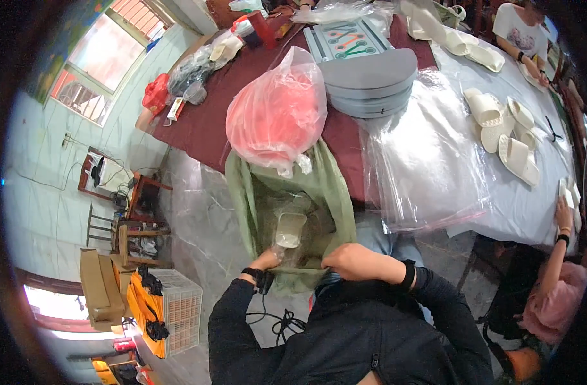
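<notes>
A large green woven sack (247, 212) hangs with its mouth gaping in front of me, against the table's edge. Inside its mouth is a cream slipper (291, 231), wrapped in clear plastic. My left hand (268, 259) reaches over the sack's near left rim, its fingers closed on the wrapping beside the slipper; the fingertips are partly hidden. At the near right rim, my right hand (354, 262) is closed on the sack's edge. A clear bag full of something pink (277, 109) rests on the table above the sack's far rim.
On the dark red table stand stacked grey folding cases (370, 80). Flat clear plastic bags (428, 147) overhang its edge. Cream slippers (508, 131) lie on the pale cloth at right, where co-workers' hands (563, 215) are busy. A white crate (181, 314) and a black cable (284, 324) lie left and below.
</notes>
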### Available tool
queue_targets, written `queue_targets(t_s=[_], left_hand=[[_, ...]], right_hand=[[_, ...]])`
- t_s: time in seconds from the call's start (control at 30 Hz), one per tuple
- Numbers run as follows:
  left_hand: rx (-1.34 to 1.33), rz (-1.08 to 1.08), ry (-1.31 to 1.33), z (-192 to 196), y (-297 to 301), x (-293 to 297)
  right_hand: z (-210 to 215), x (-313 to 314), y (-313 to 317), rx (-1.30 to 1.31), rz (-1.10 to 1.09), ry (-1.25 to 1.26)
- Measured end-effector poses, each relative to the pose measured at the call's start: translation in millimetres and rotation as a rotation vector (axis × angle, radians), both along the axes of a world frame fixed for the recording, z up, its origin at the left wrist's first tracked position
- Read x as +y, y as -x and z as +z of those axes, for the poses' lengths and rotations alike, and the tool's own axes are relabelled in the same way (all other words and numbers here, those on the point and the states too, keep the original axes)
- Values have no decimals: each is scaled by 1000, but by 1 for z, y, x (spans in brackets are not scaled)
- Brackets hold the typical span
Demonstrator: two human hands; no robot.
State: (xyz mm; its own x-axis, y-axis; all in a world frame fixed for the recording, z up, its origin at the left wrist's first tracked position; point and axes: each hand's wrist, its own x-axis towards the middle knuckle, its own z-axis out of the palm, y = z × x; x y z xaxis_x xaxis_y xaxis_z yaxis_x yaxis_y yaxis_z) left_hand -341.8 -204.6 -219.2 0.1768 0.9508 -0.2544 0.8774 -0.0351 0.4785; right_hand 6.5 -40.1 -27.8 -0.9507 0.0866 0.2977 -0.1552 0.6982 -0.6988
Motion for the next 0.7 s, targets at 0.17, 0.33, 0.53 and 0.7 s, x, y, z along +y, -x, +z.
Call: queue_targets(t_s=[0.17, 0.33, 0.53, 0.7], left_hand=[[484, 243, 608, 130, -20, 45], [534, 499, 621, 210, 19, 21], [570, 566, 738, 208, 4, 36], [595, 351, 515, 220, -55, 75]], right_hand=[[-10, 10, -14, -131, -146, 21], [-15, 5, 0, -205, -72, 0], [-13, 5, -5, -399, -164, -124], [-38, -3, -15, -537, -275, -244]])
